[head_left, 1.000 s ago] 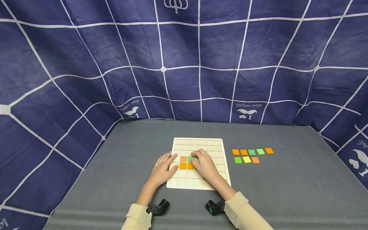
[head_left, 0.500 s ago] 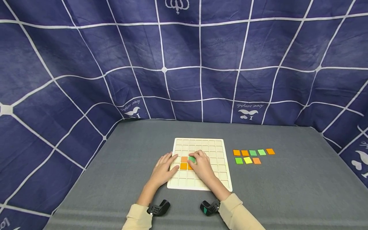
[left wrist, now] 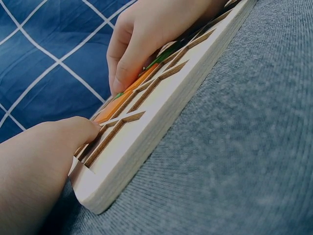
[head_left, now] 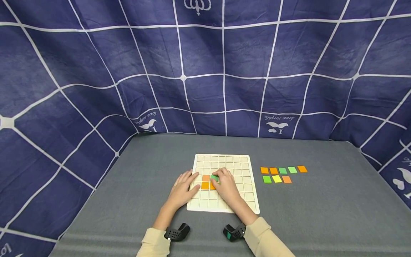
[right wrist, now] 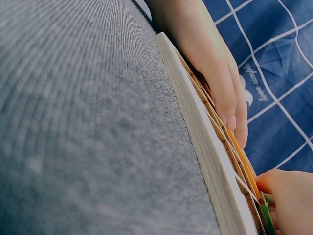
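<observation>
A pale wooden grid board [head_left: 240, 164] lies on the grey cloth, with square tiles set in its middle cells. My left hand [head_left: 183, 187] rests along the board's left edge, fingers extended. Thumb and index of my right hand [head_left: 228, 187] pinch a green tile [head_left: 214, 177], whose edge peeks out by the fingertips in the left wrist view. Left of it sits a light orange tile [head_left: 206, 177]. In the row below are an orange tile [head_left: 204, 185] and a second orange tile [head_left: 212, 186], partly covered by the right thumb. Another green tile [left wrist: 168, 53] shows under the right palm.
Right of the board, loose tiles lie in two rows: orange ones [head_left: 264, 170], greens [head_left: 282, 170], a yellow one [head_left: 277, 179] and a light orange one [head_left: 287, 179]. Behind the grey table [head_left: 321, 207] hangs a blue curtain [head_left: 205, 89] with white lines.
Over the first half second my right forearm shifted left and the thumb covered more of the second orange tile. Since then both hands have stayed nearly still.
</observation>
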`<state>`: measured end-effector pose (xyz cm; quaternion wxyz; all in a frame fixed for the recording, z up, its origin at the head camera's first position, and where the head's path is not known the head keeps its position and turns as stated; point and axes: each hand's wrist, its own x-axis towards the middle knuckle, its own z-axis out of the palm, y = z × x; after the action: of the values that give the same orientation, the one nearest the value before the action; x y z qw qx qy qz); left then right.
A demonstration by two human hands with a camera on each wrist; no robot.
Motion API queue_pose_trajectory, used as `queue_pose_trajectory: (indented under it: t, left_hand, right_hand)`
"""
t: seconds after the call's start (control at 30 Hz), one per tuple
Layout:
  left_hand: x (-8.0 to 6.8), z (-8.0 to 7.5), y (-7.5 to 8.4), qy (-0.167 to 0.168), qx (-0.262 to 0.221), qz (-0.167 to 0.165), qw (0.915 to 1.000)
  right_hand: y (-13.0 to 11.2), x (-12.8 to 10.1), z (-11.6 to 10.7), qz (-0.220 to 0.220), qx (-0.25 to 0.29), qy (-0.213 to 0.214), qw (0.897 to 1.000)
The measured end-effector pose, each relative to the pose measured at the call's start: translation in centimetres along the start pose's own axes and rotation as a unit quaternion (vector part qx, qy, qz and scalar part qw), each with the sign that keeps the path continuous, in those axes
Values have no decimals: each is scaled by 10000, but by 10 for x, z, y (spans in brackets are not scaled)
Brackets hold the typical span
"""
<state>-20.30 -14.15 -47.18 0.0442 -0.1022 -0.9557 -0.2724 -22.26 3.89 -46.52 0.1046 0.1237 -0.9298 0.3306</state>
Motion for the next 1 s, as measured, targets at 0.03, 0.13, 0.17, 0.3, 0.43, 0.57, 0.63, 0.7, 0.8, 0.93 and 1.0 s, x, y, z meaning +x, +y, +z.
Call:
queue_pose_trajectory:
  t: [0.03,0.13,0.17,0.3,0.43,0.57,0.63,0.7,0.8,0.93,1.0]
  left_hand:
    - [0,0,0,10,0,12,10000]
    - [0,0,0,42,-3,38,10000]
    - [0,0,0,41,-7,34,10000]
    - [0,0,0,47,17,45,10000]
    - [0,0,0,58,-10,58,10000]
    - [0,-1,0,52,-31,59,10000]
    - [0,-1,0,29,-46,38,10000]
    - [-1,-1,0,18,-59,22,10000]
    - [-1,-1,0,2,-65,13,10000]
    - [-1,-1,0,28,-25,66,10000]
    - [-1,-1,0,35,-25,81,10000]
  right_hand:
    - [0,0,0,-10,0,6,10000]
    - [0,0,-1,-44,-8,21,10000]
    - [0,-1,-1,-59,2,25,10000]
    - [0,-2,-1,-72,9,35,10000]
    - [-1,-1,-1,-52,1,38,10000]
    - [-1,0,-1,-33,-27,60,10000]
    - [-1,0,-1,-25,39,88,10000]
    - [-1,0,-2,-10,160,124,9998]
    - [0,-1,-2,-35,371,165,9992]
    - [-1,-4,-3,-96,568,98,9983]
    - [-2,-7,-5,-108,662,131,9977]
